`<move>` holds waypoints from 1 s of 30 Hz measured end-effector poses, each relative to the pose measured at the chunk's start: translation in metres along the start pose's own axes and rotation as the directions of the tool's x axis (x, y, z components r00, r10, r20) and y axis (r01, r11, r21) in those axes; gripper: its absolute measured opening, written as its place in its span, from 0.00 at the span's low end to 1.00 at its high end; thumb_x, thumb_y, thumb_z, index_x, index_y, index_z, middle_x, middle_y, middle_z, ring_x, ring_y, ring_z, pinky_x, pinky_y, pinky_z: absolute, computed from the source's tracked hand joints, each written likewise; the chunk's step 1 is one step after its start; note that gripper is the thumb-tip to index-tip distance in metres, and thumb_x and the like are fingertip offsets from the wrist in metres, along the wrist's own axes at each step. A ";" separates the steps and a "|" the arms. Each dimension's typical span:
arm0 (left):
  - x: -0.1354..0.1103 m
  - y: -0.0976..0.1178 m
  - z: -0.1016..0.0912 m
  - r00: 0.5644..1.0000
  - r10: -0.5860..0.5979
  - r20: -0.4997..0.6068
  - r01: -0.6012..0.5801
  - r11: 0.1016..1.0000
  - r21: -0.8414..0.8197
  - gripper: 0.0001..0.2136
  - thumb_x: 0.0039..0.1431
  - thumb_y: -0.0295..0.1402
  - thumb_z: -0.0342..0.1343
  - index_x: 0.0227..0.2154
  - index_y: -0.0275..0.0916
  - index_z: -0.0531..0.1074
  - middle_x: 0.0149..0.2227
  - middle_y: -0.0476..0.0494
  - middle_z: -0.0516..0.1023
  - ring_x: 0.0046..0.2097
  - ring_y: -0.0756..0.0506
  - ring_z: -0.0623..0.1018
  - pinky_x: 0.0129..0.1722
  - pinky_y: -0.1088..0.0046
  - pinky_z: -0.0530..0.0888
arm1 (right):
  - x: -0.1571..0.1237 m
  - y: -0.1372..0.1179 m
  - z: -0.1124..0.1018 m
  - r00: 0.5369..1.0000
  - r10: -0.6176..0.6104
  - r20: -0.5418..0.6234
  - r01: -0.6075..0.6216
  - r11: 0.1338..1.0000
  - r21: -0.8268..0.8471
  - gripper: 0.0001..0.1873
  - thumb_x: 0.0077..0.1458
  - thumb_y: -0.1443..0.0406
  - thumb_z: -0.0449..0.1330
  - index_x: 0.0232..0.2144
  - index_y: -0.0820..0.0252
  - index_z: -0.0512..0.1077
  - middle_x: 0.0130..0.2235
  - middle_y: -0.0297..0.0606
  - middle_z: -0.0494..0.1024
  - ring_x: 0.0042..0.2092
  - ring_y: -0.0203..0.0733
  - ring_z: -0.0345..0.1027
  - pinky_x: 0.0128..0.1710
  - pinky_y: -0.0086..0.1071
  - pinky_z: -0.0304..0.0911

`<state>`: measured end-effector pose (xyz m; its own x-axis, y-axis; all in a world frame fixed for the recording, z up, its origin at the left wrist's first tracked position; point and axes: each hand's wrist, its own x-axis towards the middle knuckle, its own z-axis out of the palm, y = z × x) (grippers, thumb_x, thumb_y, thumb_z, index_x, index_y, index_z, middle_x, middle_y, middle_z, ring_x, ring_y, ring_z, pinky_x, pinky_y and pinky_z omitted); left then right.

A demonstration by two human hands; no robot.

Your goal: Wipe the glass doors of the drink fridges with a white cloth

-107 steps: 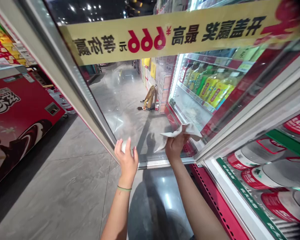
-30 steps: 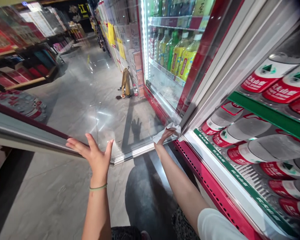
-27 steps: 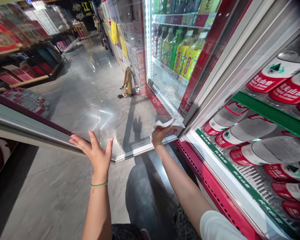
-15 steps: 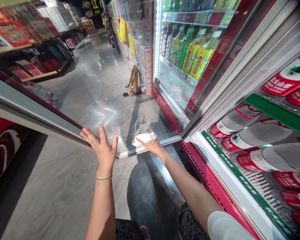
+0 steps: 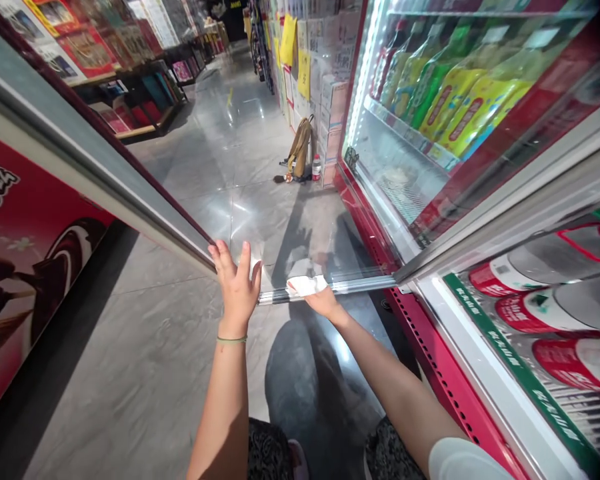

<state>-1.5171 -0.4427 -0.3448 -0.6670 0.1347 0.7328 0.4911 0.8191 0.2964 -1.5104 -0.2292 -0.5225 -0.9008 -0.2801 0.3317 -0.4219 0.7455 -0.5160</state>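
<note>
My left hand (image 5: 236, 283) rests at the lower corner of an open glass cooler door, its fingers spread against the edge of the door's long side frame (image 5: 180, 217). A green band circles that wrist. Farther right, my right hand (image 5: 324, 303) holds a crumpled white cloth or tissue (image 5: 305, 285) on the door's bottom rail (image 5: 363, 284). The cloth hides most of those fingers. Beside the hinge side, the cooler's lower ledge (image 5: 445, 373) runs toward me, with red-labelled water bottles (image 5: 523, 313) lying behind a green shelf strip (image 5: 510, 360).
Through the glass appear another lit drink cooler (image 5: 405, 190), a tan backpack (image 5: 300, 148), a small bottle (image 5: 317, 168) and stacked cartons (image 5: 333, 113). A red freezer (image 5: 35, 233) stands at left, and display shelves (image 5: 145, 130) stand beyond. My knees are bent close to the floor (image 5: 130, 373).
My right hand and the cloth have come down from the glass onto the bottom rail. My left hand stays spread at the frame. The view has turned left, showing more of the red freezer.
</note>
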 end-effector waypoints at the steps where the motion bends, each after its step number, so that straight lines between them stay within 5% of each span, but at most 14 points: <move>1: -0.003 -0.002 0.000 1.000 -0.007 0.018 0.006 1.000 0.011 0.24 0.65 0.36 0.58 0.63 0.42 0.67 0.75 0.33 0.42 0.75 0.31 0.34 0.71 0.42 0.49 | -0.003 0.001 0.003 1.000 -0.013 0.028 0.013 1.000 -0.001 0.23 0.64 0.71 0.52 0.57 0.53 0.76 0.59 0.42 0.78 0.57 0.48 0.70 0.62 0.45 0.62; 6: -0.014 -0.007 -0.002 0.999 0.041 0.012 -0.042 0.998 0.036 0.19 0.68 0.30 0.51 0.60 0.41 0.71 0.69 0.32 0.62 0.74 0.36 0.54 0.69 0.50 0.60 | 0.020 -0.013 -0.004 0.996 -0.065 0.054 0.067 0.997 -0.035 0.26 0.66 0.72 0.49 0.61 0.50 0.72 0.63 0.41 0.74 0.62 0.52 0.66 0.66 0.51 0.58; 10: -0.019 -0.017 -0.012 0.977 -0.064 -0.204 0.078 0.995 0.064 0.16 0.68 0.29 0.50 0.55 0.39 0.73 0.56 0.34 0.74 0.61 0.42 0.73 0.63 0.58 0.69 | 0.054 -0.049 -0.002 0.997 -0.075 -0.025 0.071 0.991 -0.115 0.30 0.66 0.71 0.51 0.68 0.51 0.62 0.65 0.45 0.70 0.69 0.57 0.56 0.70 0.59 0.46; 13: -0.020 -0.029 -0.019 0.923 -0.232 -0.307 0.242 0.970 -0.007 0.16 0.66 0.35 0.55 0.55 0.37 0.71 0.52 0.35 0.72 0.55 0.43 0.74 0.57 0.61 0.73 | 0.056 -0.058 0.016 0.998 -0.061 0.006 0.061 0.996 -0.066 0.32 0.65 0.73 0.51 0.68 0.50 0.62 0.66 0.42 0.70 0.70 0.55 0.55 0.71 0.57 0.46; 20: -0.026 -0.038 -0.017 0.853 -0.472 -0.223 0.407 0.869 -0.282 0.13 0.63 0.42 0.60 0.43 0.39 0.69 0.43 0.44 0.72 0.45 0.48 0.76 0.46 0.69 0.77 | 0.032 -0.040 0.069 0.994 -0.074 0.084 0.065 0.992 0.103 0.26 0.57 0.76 0.54 0.54 0.56 0.78 0.57 0.43 0.79 0.59 0.52 0.71 0.66 0.45 0.60; 26: -0.028 -0.040 -0.018 0.817 -0.557 -0.149 0.474 0.795 -0.378 0.12 0.62 0.42 0.61 0.38 0.39 0.71 0.37 0.47 0.73 0.40 0.50 0.76 0.43 0.73 0.76 | 0.059 -0.057 0.076 0.987 -0.128 0.100 0.103 0.970 0.218 0.25 0.62 0.73 0.53 0.58 0.56 0.74 0.64 0.44 0.73 0.67 0.48 0.62 0.71 0.46 0.50; 30: -0.034 -0.045 -0.015 0.809 -0.575 -0.118 0.495 0.776 -0.391 0.12 0.62 0.44 0.60 0.36 0.40 0.72 0.37 0.47 0.74 0.41 0.49 0.76 0.43 0.73 0.76 | 0.053 -0.042 0.074 0.964 -0.166 0.208 0.086 0.934 0.347 0.16 0.60 0.70 0.55 0.46 0.56 0.78 0.52 0.39 0.83 0.57 0.40 0.73 0.68 0.44 0.57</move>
<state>-1.5083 -0.4927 -0.3736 -0.7563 -0.4281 0.4947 0.2703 0.4841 0.8322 -1.5483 -0.3202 -0.5421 -0.8194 -0.5200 0.2412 -0.5073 0.4621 -0.7274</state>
